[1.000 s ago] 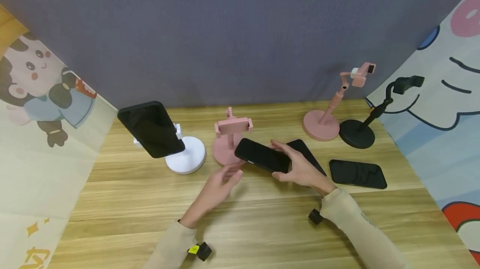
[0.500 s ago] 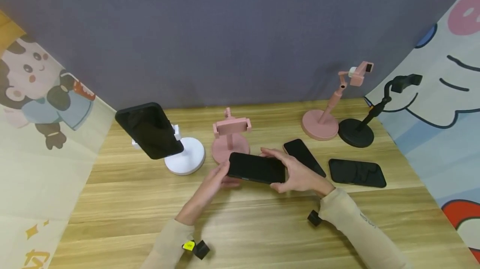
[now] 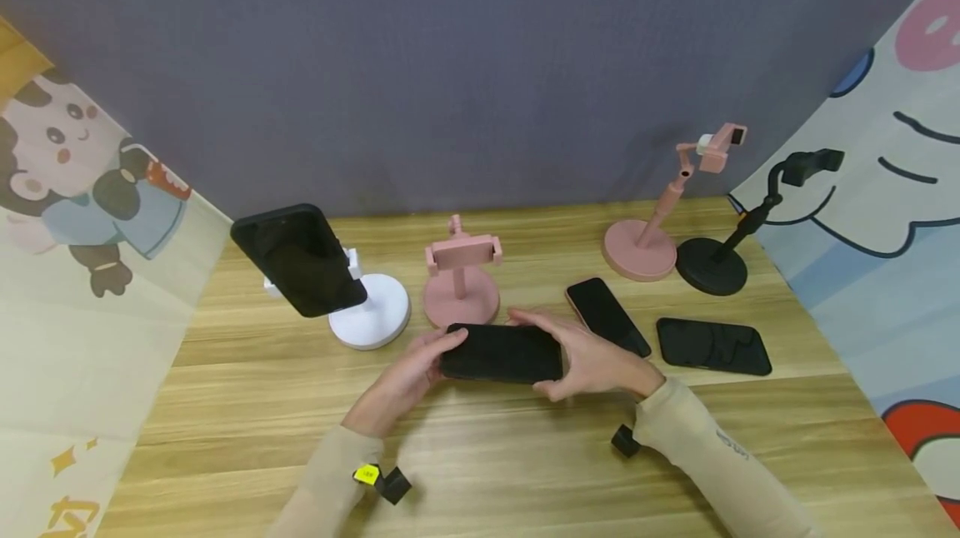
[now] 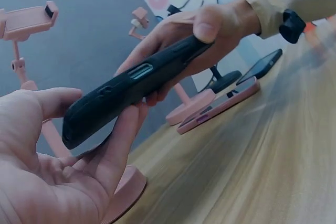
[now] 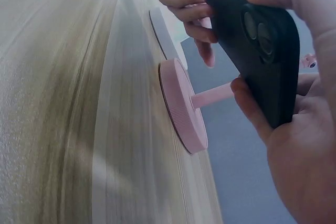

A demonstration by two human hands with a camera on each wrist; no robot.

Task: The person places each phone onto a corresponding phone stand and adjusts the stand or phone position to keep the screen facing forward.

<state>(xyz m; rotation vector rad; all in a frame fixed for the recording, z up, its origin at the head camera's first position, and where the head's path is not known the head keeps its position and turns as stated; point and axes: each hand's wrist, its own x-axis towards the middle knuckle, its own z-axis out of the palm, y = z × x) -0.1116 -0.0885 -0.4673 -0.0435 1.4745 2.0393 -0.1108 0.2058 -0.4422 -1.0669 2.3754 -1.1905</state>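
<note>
A black-cased smartphone (image 3: 501, 353) is held sideways above the table, screen up, between both hands. My left hand (image 3: 411, 376) pinches its left end, thumb on top and fingers underneath. At the other end my right hand (image 3: 596, 359) grips the phone by its long edges. The right wrist view shows the phone's back and camera lenses (image 5: 257, 32), well above the tabletop. Just behind the phone stands a pink phone stand (image 3: 461, 296) with a bare clamp (image 3: 463, 252) facing forward.
To the left, a white stand (image 3: 371, 313) bears another black phone (image 3: 303, 263). Two phones lie flat on the right, one pink-edged (image 3: 607, 317) and one black (image 3: 714, 346). Behind them stand a second pink stand (image 3: 641, 251) and a black stand (image 3: 712, 266). A grey partition (image 3: 480, 80) closes off the back.
The phone has come down and toward me, turning level from its slant. My left hand, apart from its end a second ago, now grips it; my right hand moved slightly left with it.
</note>
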